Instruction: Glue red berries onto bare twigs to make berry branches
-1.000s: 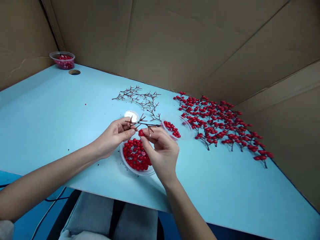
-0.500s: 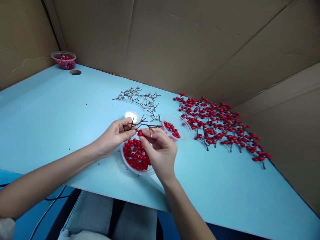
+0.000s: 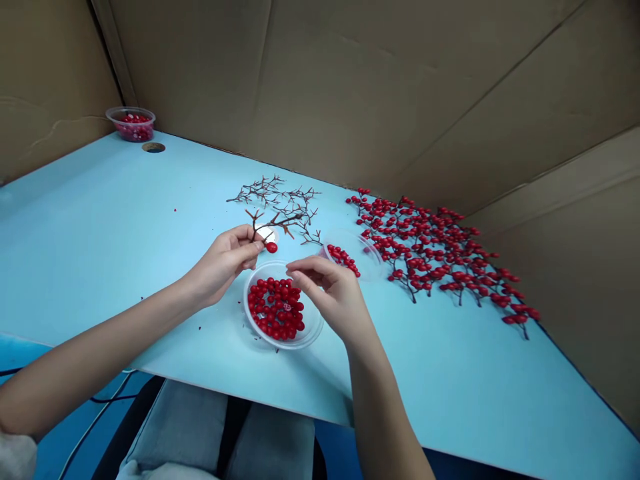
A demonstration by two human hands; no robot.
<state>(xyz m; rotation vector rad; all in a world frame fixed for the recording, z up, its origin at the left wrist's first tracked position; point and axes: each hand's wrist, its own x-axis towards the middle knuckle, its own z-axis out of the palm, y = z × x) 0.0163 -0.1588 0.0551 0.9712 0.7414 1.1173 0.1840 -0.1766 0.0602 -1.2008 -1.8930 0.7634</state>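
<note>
My left hand (image 3: 225, 263) is closed, pinching a brown artificial twig (image 3: 277, 222) between thumb and fingers above the table. One red berry (image 3: 271, 247) sits on a lower tip of that twig, just beside my fingertips; its other visible tips are bare. My right hand (image 3: 333, 290) is apart from the twig, over the right rim of a clear plastic bowl (image 3: 313, 331). Its thumb and forefinger are slightly apart, with nothing visible between them. Loose red berries (image 3: 275, 310) lie in the bowl beneath my hands.
Bare twigs (image 3: 273, 190) lie behind my hands, near a small white round piece (image 3: 267, 233). Another clear tub (image 3: 367, 257) holds berries. Berry-covered branches (image 3: 430, 247) spread along the right. A tub of berries (image 3: 133, 125) stands at the far-left corner beside a table hole (image 3: 153, 147). Cardboard walls (image 3: 320, 87) enclose the table.
My right hand has let go of the red berry and drawn back to the right. The berry now stays on the twig, which my left hand has raised and tilted slightly.
</note>
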